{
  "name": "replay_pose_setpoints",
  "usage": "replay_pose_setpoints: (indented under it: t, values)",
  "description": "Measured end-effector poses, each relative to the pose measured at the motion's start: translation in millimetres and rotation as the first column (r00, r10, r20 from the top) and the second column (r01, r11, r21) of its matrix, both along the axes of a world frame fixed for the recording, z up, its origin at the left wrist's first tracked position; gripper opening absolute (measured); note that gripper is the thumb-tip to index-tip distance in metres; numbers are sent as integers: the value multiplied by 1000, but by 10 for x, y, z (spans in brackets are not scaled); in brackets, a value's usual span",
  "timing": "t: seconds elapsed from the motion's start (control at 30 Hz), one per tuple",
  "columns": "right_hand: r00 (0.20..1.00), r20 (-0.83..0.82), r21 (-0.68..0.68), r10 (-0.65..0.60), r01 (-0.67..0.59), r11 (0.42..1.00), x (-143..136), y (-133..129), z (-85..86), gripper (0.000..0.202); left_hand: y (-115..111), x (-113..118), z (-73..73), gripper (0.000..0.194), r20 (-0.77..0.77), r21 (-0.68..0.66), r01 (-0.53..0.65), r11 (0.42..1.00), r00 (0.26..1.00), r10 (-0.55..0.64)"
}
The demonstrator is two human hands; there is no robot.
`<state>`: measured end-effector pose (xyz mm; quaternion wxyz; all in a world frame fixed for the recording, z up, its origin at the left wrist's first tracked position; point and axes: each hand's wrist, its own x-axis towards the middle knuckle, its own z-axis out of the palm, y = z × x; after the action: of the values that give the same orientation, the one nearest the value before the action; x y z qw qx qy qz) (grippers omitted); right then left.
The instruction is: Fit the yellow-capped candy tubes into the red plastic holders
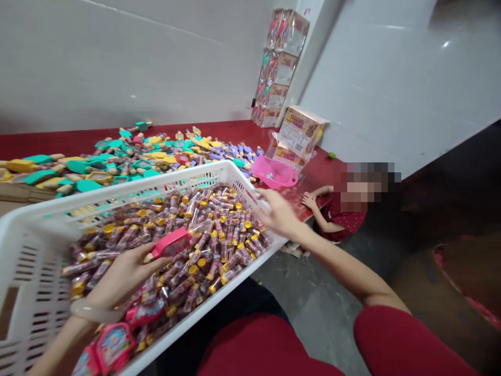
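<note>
A white slotted basket (97, 196) holds many small clear tubes (235, 235) with yellow caps. Over its left half, my left hand (131, 271) is closed on a pink toy (172, 243) with a clear tube at its far end. My right hand (276, 211), slightly blurred, is at the basket's far right corner; whether its fingers grip the rim or anything else cannot be made out. More pink toys (115, 344) lie on the tubes at the basket's near left.
Behind the basket, green, yellow and purple toys (156, 156) are heaped on a red surface (230, 130). A pink tray (274, 172), printed boxes (299, 130) and stacked packs (279, 68) stand beyond. A person in red (340, 216) is at the right.
</note>
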<state>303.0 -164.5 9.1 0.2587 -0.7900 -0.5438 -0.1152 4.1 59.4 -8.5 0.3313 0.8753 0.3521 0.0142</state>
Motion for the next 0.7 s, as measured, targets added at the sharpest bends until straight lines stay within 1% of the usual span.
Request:
replay_pose_setpoints:
  t: [0.03,0.07,0.1,0.13,0.17,0.2,0.23,0.27,0.3,0.33,0.37,0.4,0.43,0.47,0.5,0.53,0.57,0.6,0.63,0.67,0.7]
  values:
    - [960,100,-115,261,-250,961,-184,247,-32,66,7,3,22,62,-10,-121,19,992,1000,-20]
    - [895,181,-208,408,-371,905,-362,483,-71,68,15,1,43,65,-21,-229,29,973,999,-35]
    - [833,222,-302,506,-435,848,-527,697,-114,59,26,-6,60,67,-28,-313,28,949,999,-39]
    - [792,222,-394,569,-461,795,-669,884,-157,45,36,-19,71,68,-32,-373,29,927,999,-44]
    - [786,196,-465,587,-453,761,-780,1037,-197,34,47,-35,72,68,-28,-407,37,913,998,-53]
    - [798,143,-524,585,-440,729,-855,1157,-229,28,57,-54,63,67,-15,-416,49,908,998,-61]
    - [815,63,-572,577,-444,689,-889,1248,-252,22,66,-72,42,66,5,-399,70,914,997,-74]
    - [817,-54,-610,574,-482,629,-884,1316,-269,17,74,-88,14,64,35,-350,95,932,995,-89]
    - [790,-201,-626,579,-558,544,-848,1366,-280,15,85,-100,-21,60,71,-269,119,956,992,-103]
    - [729,-362,-609,581,-657,444,-790,1403,-290,17,98,-105,-57,57,108,-168,137,976,987,-120]
    - [651,-500,-565,570,-745,355,-724,1430,-300,20,114,-106,-89,54,144,-65,140,988,981,-129]
    - [592,-580,-519,560,-798,306,-667,1447,-312,22,134,-101,-114,51,164,14,132,991,978,-132]
    - [584,-582,-501,565,-805,317,-632,1452,-325,23,153,-94,-129,48,170,46,119,992,977,-125]
    - [629,-502,-509,594,-770,385,-629,1441,-340,23,167,-90,-133,45,160,25,112,993,981,-115]
    - [690,-357,-514,630,-708,484,-658,1409,-360,23,170,-90,-128,43,135,-39,114,993,985,-108]
    - [746,-168,-493,644,-630,600,-713,1352,-386,23,157,-98,-116,41,110,-125,118,985,988,-105]
    - [737,-11,-438,676,-611,659,-773,1271,-423,21,127,-112,-103,41,97,-216,123,969,990,-104]
    - [704,58,-385,708,-638,667,-814,1175,-474,25,84,-127,-94,43,101,-280,132,951,989,-107]
    - [697,57,-332,715,-662,672,-816,1082,-540,28,33,-137,-95,45,120,-311,133,941,988,-100]
    - [708,-5,-285,706,-678,678,-767,1016,-616,30,-13,-138,-108,47,155,-308,130,943,984,-86]
    - [710,-106,-262,696,-695,669,-675,1001,-697,28,-47,-127,-136,48,188,-239,142,961,977,-98]
